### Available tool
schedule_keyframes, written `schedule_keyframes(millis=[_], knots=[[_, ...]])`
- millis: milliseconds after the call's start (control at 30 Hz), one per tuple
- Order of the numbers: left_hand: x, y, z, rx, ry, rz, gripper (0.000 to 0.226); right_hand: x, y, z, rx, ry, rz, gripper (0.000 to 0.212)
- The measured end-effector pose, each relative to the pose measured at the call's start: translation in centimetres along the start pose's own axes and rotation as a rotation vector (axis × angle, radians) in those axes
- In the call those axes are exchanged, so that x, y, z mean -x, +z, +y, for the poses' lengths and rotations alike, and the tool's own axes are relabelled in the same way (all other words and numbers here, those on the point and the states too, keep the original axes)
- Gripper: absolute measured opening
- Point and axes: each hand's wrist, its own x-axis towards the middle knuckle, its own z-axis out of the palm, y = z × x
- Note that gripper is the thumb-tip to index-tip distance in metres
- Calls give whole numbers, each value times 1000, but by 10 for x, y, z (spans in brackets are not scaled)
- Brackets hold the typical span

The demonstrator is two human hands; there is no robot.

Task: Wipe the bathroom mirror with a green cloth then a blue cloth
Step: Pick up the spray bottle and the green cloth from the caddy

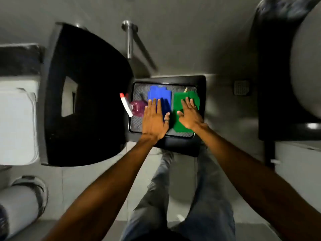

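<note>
A black tray (201, 94) holds a folded blue cloth (159, 93) on its left half and a folded green cloth (179, 122) on its right half. My left hand (154, 119) lies flat over the blue cloth, fingers spread and holding nothing. Over the green cloth my right hand (189, 113) is flat too, fingers apart; whether either palm touches its cloth I cannot tell. A purple spray bottle (138, 107) with a white nozzle and red tip lies at the tray's left edge. The mirror is not in view.
A large black basin (86, 94) with a steel tap (129, 39) is left of the tray. A white lidded bin (16, 126) stands at the far left. A floor drain (241, 87) and a dark unit (271, 84) are to the right. My legs are below.
</note>
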Motion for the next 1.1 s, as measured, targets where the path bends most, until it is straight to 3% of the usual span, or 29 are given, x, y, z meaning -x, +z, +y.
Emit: schedule_keyframes(millis=[100, 233, 333, 467, 567, 700, 767, 867, 967, 1100], knots=[[3, 26, -28, 90, -119, 36, 64, -21, 40, 9, 58, 97, 13, 83], [16, 40, -66, 260, -320, 283, 40, -28, 74, 9, 181, 104, 98, 113], [5, 38, -91, 441, -493, 443, 62, -39, 87, 4, 172, 126, 134, 118], [-27, 25, -114, 729, -302, 566, 91, -47, 90, 0, 199, 183, 163, 105], [-56, 13, -122, 761, -31, 506, 63, -51, 69, 6, -160, 178, 172, 89], [-69, -16, -106, 685, 4, 357, 59, -27, 2, 3, -1059, 356, 193, 56], [-66, -39, -93, 617, 105, 417, 68, 0, -35, -1, -1558, 329, 31, 57], [-49, -86, -61, 667, 124, 426, 76, 44, -82, -16, -1981, 198, -73, 64], [-19, -139, -19, 843, 191, 363, 76, 86, -130, -40, -2156, -34, -61, 48], [17, -234, 56, 1047, 351, 302, 59, 130, -221, -82, -2030, -291, 12, 44]])
